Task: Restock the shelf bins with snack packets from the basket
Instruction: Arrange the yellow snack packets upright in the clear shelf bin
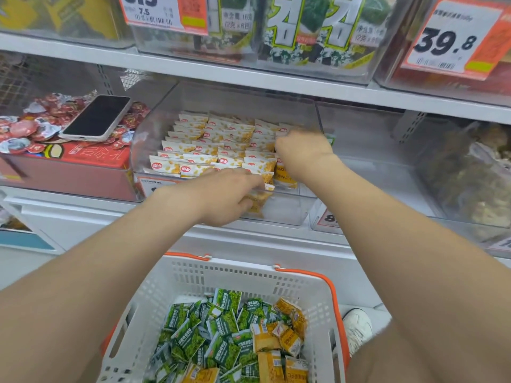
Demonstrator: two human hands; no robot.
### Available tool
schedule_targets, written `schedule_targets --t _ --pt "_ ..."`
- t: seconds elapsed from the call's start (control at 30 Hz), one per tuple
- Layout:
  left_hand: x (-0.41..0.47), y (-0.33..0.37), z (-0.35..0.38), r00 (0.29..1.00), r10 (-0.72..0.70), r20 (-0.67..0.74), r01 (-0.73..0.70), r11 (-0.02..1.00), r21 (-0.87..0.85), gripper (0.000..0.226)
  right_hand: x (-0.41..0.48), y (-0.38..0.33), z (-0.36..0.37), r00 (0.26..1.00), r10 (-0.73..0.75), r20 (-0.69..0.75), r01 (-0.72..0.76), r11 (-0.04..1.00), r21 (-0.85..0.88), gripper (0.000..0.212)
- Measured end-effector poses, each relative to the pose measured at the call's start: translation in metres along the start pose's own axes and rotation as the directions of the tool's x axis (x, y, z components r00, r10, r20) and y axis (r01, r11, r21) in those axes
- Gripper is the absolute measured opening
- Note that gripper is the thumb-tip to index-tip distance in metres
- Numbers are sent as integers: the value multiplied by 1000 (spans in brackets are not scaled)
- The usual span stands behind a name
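Your left hand [229, 196] grips packets [257, 204] at bin [221, 100] front; bin's right end lies just rightward, under your right hand [302, 150]: curled, blurred, hold unclear.

Arms outstretched, left hand [221, 196] and right hand [302, 150] curled.

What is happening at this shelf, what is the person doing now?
A person is restocking the clear bin on the middle shelf. The left hand grips yellow packets at the bin's front; the right hand is curled among the stacked packets further in, too blurred to tell if it holds any. The white basket below holds many green packets and some yellow ones.
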State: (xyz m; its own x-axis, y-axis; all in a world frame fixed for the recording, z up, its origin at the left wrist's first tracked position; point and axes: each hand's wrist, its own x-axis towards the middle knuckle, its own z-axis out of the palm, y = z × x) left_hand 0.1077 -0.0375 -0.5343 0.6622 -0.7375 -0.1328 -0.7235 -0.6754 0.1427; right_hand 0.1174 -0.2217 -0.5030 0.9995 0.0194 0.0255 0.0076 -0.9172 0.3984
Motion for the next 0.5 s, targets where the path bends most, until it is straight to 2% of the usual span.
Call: schedule_targets --t 0.17,0.3,0.4,0.5 --pt "-3 -3 0 1000 10 2 -10 1000 -16 41 -2 -9 -2 1000 22 -8 -21 999 40 35" --pt "-8 -5 4 996 -12 -85 6 997 -73 39 -13 -7 -12 998 0 -69 5 998 69 31" --pt "-16 -5 5 973 -24 -231 -1 994 -107 39 -31 -5 -19 979 -70 -192 85 994 69 26" --pt "-26 2 5 891 -12 -455 -11 999 -48 27 -55 -4 -26 943 -127 -308 187 967 175 18"
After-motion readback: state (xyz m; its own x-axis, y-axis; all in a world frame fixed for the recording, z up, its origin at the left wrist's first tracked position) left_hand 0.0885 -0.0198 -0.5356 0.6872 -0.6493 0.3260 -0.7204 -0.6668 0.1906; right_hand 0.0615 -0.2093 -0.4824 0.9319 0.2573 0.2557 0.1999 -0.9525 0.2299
